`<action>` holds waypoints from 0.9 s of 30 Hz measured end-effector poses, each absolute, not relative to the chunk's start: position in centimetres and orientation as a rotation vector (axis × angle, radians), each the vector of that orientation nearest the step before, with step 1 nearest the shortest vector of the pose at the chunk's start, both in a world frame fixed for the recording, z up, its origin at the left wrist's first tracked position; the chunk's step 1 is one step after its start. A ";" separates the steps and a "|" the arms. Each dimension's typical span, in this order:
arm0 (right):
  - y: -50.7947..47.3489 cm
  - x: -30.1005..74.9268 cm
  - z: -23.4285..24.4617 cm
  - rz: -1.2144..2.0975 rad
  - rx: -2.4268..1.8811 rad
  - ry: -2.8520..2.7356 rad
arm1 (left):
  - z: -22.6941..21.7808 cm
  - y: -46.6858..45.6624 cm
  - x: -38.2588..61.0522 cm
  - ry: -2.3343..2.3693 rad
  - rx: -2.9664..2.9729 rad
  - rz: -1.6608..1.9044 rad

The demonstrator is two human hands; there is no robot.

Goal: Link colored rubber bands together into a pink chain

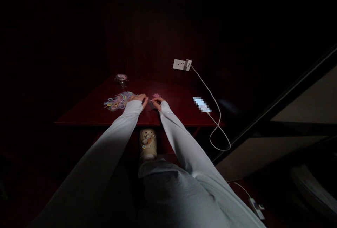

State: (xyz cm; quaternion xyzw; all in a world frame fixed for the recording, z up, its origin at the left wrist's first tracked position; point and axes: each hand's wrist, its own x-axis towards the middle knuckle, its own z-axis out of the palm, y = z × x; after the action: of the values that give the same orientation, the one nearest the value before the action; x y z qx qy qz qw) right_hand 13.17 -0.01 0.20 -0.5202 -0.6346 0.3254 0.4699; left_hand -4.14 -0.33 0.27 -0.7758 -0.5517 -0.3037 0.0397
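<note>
My left hand [140, 98] and my right hand [157, 103] meet over the table, each with its fingers closed in a pinch. Between their fingertips spans a tiny pale pink hair tie [150, 100], though its exact shape is hard to make out in the dim light. Beside my left hand spreads a loose pile of pastel hair ties [116, 102], in several colours. A smaller cluster of pink hair ties [157, 95] lies just beyond my right hand.
The dark red table [81, 114] carries a clear lidded jar [121, 79] at the back left. A lit phone [202, 104] lies on the right, its white cable [210, 92] running to a wall socket [179, 64]. Below the front edge shows a beige clog [148, 140].
</note>
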 end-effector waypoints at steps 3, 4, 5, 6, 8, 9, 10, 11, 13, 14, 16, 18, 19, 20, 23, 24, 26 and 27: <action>0.1 13.2 0.0 0.799 -1.272 -1.514 | 0.3 -0.6 -3.9 -1.693 -2.347 -0.926; 0.2 13.2 -0.1 0.803 -1.260 -1.527 | 0.2 -0.6 -3.8 -1.697 -2.340 -0.925; 0.3 13.3 -0.2 0.802 -1.269 -1.534 | 0.2 -0.7 -3.8 -1.689 -2.337 -0.931; 0.3 13.3 -0.3 0.789 -1.270 -1.534 | 0.1 -0.7 -3.7 -1.685 -2.332 -0.943; 0.4 13.4 -0.4 0.774 -1.279 -1.533 | -0.1 -0.5 -3.8 -1.650 -2.348 -0.972; 0.5 13.4 -0.5 0.768 -1.275 -1.526 | -0.3 -0.3 -3.9 -1.642 -2.350 -0.983; 0.5 13.5 -0.6 0.765 -1.267 -1.529 | -0.6 -0.1 -4.0 -1.637 -2.347 -0.996; 0.6 13.5 -0.7 0.770 -1.270 -1.531 | -0.8 0.2 -4.1 -1.613 -2.367 -1.002; 0.8 13.5 -0.9 0.777 -1.260 -1.509 | -1.3 0.8 -4.3 -1.584 -2.389 -1.016; 0.9 13.5 -0.9 0.785 -1.251 -1.499 | -1.6 1.1 -4.3 -1.580 -2.396 -1.012; 1.1 13.6 -1.1 0.785 -1.237 -1.489 | -1.9 1.5 -4.3 -1.602 -2.401 -0.990; 1.1 13.6 -1.2 0.784 -1.222 -1.496 | -2.0 1.8 -4.3 -1.618 -2.411 -0.982; 1.1 13.7 -1.2 0.784 -1.211 -1.498 | -2.0 1.8 -4.3 -1.621 -2.414 -0.987; 1.0 13.7 -1.3 0.783 -1.199 -1.496 | -2.0 1.8 -4.2 -1.620 -2.419 -0.994; 0.8 13.7 -1.3 0.789 -1.183 -1.484 | -2.1 1.9 -4.3 -1.614 -2.423 -1.012; 0.7 13.7 -1.2 0.792 -1.187 -1.484 | -2.2 2.0 -4.3 -1.608 -2.430 -1.008; 0.7 13.7 -1.3 0.787 -1.198 -1.492 | -2.5 2.2 -4.4 -1.609 -2.443 -0.977; 0.7 13.7 -1.3 0.782 -1.204 -1.500 | -2.6 2.4 -4.5 -1.612 -2.447 -0.961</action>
State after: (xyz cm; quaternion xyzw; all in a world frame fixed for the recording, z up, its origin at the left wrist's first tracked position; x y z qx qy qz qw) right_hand 13.73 0.65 -1.28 -0.4995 -0.6224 0.3246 0.5077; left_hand -4.46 2.35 -2.56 -0.7932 -0.5226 -0.3114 0.0291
